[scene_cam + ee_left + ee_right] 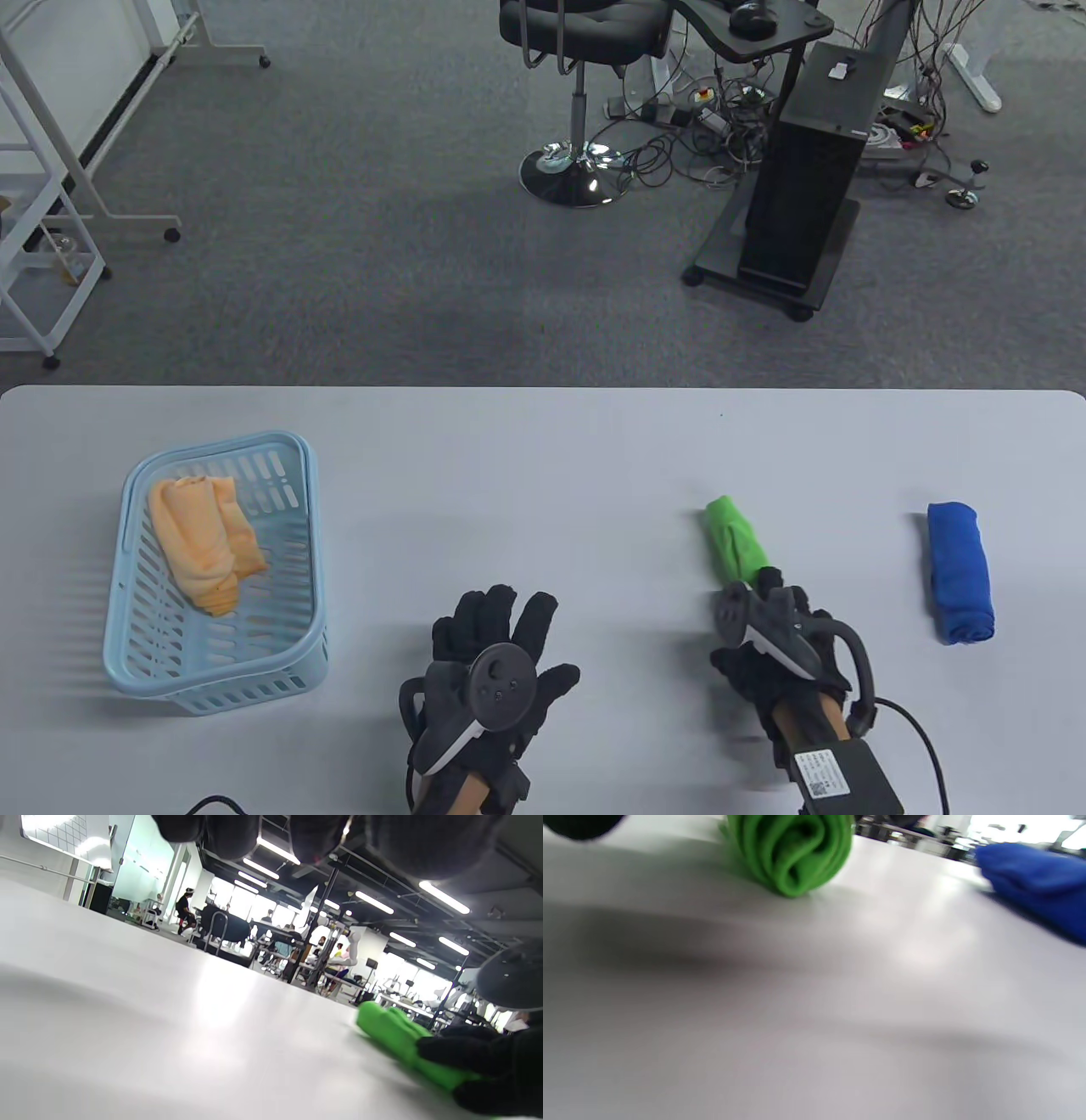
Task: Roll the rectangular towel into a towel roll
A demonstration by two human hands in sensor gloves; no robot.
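Observation:
A green towel roll [735, 539] lies on the white table [543, 441], right of centre, pointing away and slightly left. My right hand [766, 592] holds its near end; in the left wrist view black fingers [466, 1054] close over the green roll [394, 1035]. The right wrist view shows the roll's spiral end [793, 853] on the table. My left hand [501, 624] is flat over the table at bottom centre, fingers spread, holding nothing.
A blue towel roll [959, 570] lies at the right and also shows in the right wrist view [1035, 878]. A light blue basket [293, 586] at the left holds a crumpled orange towel [204, 539]. Chair and computer cart stand beyond the table.

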